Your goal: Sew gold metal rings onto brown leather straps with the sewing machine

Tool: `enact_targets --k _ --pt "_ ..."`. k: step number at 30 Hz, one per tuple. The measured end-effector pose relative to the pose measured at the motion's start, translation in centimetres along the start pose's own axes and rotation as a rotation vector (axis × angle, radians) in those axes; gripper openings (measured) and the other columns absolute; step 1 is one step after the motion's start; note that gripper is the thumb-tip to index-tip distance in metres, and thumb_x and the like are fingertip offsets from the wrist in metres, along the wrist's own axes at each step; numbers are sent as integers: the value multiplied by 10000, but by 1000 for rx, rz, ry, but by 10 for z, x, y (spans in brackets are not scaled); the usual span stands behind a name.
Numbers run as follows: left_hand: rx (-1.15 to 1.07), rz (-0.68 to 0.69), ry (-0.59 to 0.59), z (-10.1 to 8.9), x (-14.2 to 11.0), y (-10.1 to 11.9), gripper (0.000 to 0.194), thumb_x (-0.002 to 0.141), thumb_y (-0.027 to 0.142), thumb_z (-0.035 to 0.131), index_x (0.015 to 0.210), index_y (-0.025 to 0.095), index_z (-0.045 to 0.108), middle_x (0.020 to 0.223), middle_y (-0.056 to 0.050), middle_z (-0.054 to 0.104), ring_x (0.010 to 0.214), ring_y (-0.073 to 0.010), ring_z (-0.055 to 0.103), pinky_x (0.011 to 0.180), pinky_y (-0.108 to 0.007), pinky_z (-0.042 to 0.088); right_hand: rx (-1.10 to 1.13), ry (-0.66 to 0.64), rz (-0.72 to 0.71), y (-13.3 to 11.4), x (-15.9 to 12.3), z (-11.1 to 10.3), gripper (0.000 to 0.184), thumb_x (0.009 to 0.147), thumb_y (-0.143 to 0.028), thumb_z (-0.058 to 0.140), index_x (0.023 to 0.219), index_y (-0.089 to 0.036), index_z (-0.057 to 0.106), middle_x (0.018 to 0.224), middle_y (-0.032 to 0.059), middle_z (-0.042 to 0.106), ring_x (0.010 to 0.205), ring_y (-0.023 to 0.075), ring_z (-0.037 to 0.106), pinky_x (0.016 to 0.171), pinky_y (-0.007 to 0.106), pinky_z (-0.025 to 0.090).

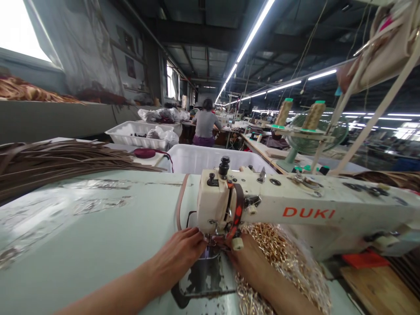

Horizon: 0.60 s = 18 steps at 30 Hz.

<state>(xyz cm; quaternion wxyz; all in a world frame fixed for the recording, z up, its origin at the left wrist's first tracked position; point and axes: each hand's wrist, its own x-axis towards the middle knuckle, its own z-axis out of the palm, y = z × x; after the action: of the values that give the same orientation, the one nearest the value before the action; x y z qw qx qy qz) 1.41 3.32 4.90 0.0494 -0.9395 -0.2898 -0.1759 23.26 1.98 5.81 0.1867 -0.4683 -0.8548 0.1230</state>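
A white sewing machine (256, 197) marked DUKI stands before me. Just left of its needle, my left hand (187, 245) is closed with fingers pinched together on the end of a thin brown strap (180, 201). The rest of that strap curves away over the table. My right hand (236, 250) reaches in from the right, partly covered by the machine head. Its fingertips bend in close to the presser foot, and what they grip is hidden. Below both hands lies a worn metal plate (210, 278). A dark band with orange spots (239, 210) hangs on the machine head.
Gold-coloured metal hardware in clear plastic (278, 258) lies right of the needle. Brown strips (65, 162) are piled at the left, near a maroon roll (144, 153). A white bin (213, 158) stands behind the machine; thread cones (313, 116) rise at right. Another person (206, 124) sits farther off.
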Motion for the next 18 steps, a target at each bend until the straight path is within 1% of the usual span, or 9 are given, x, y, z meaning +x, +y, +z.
enact_targets --k 4,8,11,13,16,18 --pt "11 -7 8 0 1 -2 206 952 138 410 1021 194 596 909 -66 639 909 -223 611 843 -340 530 23 36 -43 -2 0 -5 427 794 -15 483 1068 -262 699 1145 37 665 1043 217 611 888 267 462" --pt "-25 -5 9 -2 1 -3 236 947 118 397 1055 195 591 967 -69 643 989 -228 597 910 -361 511 23 29 -38 -4 1 -7 421 797 -7 470 1048 -254 700 1107 39 676 1030 226 616 877 274 468" --pt "-75 -19 -23 -4 2 -4 293 926 68 387 1102 199 580 1008 -69 639 1024 -235 586 938 -389 499 6 14 -38 -3 2 -5 426 771 12 479 1019 -250 705 1073 36 683 1028 237 615 897 294 461" --pt "-109 -38 -46 -6 2 -4 326 913 44 387 1128 203 574 1039 -68 630 1056 -242 573 954 -407 489 -5 27 -29 0 2 -3 411 791 5 482 1028 -248 703 1044 40 688 1037 243 608 916 311 452" --pt "-147 -47 -53 -11 3 -5 319 909 49 419 1131 214 578 1072 -64 619 1080 -237 564 971 -404 479 31 39 -50 3 2 -4 302 861 -110 558 1085 -271 683 1063 28 683 1028 230 609 928 307 444" --pt "-141 -31 -44 -13 2 -3 286 910 67 430 1109 204 585 1033 -70 621 1044 -234 580 952 -394 494 27 28 -29 3 2 -5 246 857 -214 640 1092 -276 678 1068 28 681 1014 231 613 910 306 453"
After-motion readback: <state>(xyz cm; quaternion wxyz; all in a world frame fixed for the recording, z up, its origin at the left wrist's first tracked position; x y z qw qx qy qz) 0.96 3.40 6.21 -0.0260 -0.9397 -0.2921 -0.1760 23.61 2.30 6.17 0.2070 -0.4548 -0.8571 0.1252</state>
